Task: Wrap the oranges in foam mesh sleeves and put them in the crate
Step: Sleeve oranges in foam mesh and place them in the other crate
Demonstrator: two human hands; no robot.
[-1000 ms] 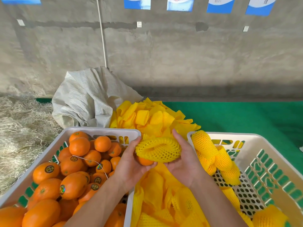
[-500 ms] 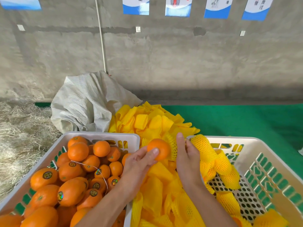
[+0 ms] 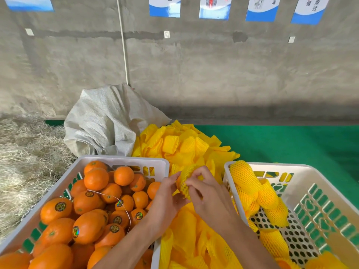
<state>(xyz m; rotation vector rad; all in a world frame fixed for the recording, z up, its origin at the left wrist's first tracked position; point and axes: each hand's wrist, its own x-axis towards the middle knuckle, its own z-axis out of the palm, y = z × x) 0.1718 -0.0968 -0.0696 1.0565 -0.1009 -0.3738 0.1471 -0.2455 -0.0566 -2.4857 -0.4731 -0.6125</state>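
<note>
Left hand [image 3: 167, 199] and right hand [image 3: 208, 197] both gripping one sleeved orange [image 3: 186, 178] with curled fingers, right crate [image 3: 320, 193] at 3 o'clock

Both bare forearms are reaching forward from the bottom edge and angling in toward each other, so that the two hands are meeting near the middle of the view. The left hand [image 3: 168, 197] is lying palm inward, its fingers curling up and pinching from the left side. The right hand [image 3: 208, 193] is facing it with the back turned up, knuckles bent and fingertips [image 3: 191, 183] pinching down, just beside the left fingers.
</note>
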